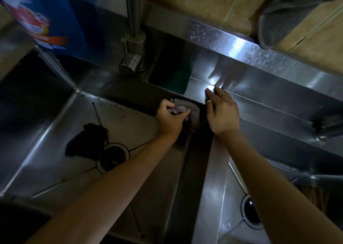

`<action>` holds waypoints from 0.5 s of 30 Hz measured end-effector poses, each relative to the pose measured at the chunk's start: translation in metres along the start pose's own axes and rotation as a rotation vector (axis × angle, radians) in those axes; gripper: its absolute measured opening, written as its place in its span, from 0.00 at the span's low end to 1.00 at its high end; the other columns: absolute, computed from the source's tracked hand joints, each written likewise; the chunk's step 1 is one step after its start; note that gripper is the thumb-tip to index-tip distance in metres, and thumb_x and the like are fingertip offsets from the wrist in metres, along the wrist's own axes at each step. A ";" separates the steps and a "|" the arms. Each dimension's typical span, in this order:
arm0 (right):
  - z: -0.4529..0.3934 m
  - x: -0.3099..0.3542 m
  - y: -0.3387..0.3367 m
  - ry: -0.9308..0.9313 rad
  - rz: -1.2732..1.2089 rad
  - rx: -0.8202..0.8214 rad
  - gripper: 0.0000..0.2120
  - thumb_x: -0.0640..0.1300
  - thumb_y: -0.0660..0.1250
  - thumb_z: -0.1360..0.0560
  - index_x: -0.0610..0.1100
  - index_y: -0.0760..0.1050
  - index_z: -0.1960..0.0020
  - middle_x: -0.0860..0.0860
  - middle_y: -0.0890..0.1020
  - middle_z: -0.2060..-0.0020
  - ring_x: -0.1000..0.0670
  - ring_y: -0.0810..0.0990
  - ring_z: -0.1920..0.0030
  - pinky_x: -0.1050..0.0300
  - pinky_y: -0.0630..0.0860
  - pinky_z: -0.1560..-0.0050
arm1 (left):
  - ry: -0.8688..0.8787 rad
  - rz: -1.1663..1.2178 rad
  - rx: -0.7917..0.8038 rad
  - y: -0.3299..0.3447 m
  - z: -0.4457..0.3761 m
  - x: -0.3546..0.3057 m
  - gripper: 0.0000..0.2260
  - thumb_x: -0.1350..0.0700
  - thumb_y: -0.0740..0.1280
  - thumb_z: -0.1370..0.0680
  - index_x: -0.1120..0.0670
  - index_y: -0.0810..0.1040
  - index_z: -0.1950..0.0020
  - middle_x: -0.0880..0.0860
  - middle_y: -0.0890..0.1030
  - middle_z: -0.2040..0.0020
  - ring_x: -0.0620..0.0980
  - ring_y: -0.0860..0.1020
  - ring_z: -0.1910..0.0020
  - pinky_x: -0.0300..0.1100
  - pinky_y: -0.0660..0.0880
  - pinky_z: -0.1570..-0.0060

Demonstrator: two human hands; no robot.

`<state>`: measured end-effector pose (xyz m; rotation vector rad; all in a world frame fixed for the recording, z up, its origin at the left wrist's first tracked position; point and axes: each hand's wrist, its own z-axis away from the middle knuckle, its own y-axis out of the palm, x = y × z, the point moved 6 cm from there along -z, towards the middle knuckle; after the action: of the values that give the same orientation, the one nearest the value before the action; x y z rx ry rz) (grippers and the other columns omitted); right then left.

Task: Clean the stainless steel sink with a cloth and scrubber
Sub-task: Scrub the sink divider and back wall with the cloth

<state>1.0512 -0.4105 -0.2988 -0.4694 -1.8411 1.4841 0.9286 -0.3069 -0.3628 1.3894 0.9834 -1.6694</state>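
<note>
A double stainless steel sink (55, 125) fills the view. My left hand (169, 118) grips a crumpled grey cloth (188, 108) against the far right corner of the left basin. My right hand (221, 112) rests with straight fingers on the ledge where the divider (213, 178) meets the back rim. A dark scrubber (87, 141) lies on the left basin floor beside the drain (113, 157). A green sponge pad (171, 76) lies on the back ledge next to the tap (132, 46).
A blue detergent pack (42, 15) stands at the back left. A grey towel (289, 15) hangs over the tan wall behind. The right basin has its own drain (250, 213). A thin rod (96, 112) lies in the left basin.
</note>
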 end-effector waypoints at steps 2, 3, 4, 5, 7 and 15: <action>0.000 0.000 0.001 -0.004 0.005 0.005 0.23 0.48 0.52 0.24 0.45 0.71 0.32 0.41 0.71 0.32 0.40 0.66 0.30 0.44 0.65 0.32 | -0.038 0.001 0.001 0.003 0.002 0.009 0.17 0.66 0.76 0.34 0.53 0.68 0.61 0.47 0.75 0.64 0.34 0.73 0.67 0.24 0.69 0.69; 0.000 0.000 0.001 -0.007 0.004 0.004 0.23 0.48 0.52 0.24 0.45 0.71 0.32 0.41 0.70 0.32 0.40 0.66 0.30 0.44 0.65 0.32 | -0.055 -0.002 0.001 0.005 0.001 0.016 0.18 0.65 0.76 0.34 0.51 0.67 0.62 0.48 0.75 0.63 0.35 0.73 0.65 0.24 0.69 0.69; 0.000 0.000 0.001 -0.010 0.001 -0.001 0.23 0.48 0.52 0.24 0.45 0.71 0.32 0.41 0.70 0.32 0.40 0.66 0.30 0.44 0.65 0.31 | -0.077 -0.008 0.011 0.008 0.001 0.023 0.19 0.65 0.76 0.34 0.49 0.67 0.63 0.49 0.75 0.62 0.36 0.73 0.65 0.24 0.69 0.69; 0.000 -0.001 0.001 -0.011 -0.003 -0.006 0.23 0.48 0.52 0.24 0.45 0.71 0.32 0.42 0.70 0.32 0.40 0.66 0.30 0.44 0.65 0.31 | -0.103 -0.017 0.027 0.010 0.001 0.030 0.20 0.65 0.76 0.34 0.48 0.66 0.63 0.48 0.75 0.62 0.37 0.73 0.64 0.23 0.69 0.68; -0.001 -0.001 0.001 -0.012 -0.010 -0.015 0.23 0.48 0.52 0.24 0.45 0.71 0.32 0.42 0.70 0.31 0.40 0.65 0.30 0.45 0.65 0.31 | -0.141 -0.045 0.057 0.015 0.002 0.044 0.19 0.63 0.76 0.34 0.48 0.66 0.64 0.46 0.74 0.64 0.38 0.73 0.65 0.23 0.68 0.68; 0.000 -0.001 0.000 -0.018 -0.043 -0.048 0.22 0.49 0.53 0.24 0.45 0.72 0.33 0.42 0.72 0.33 0.41 0.67 0.30 0.47 0.65 0.32 | -0.079 -0.057 0.059 0.014 0.004 0.045 0.18 0.63 0.77 0.35 0.49 0.67 0.63 0.44 0.74 0.64 0.34 0.71 0.66 0.23 0.67 0.67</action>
<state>1.0523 -0.4109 -0.2996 -0.4382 -1.8927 1.4222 0.9333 -0.3195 -0.4078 1.3340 0.9438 -1.7939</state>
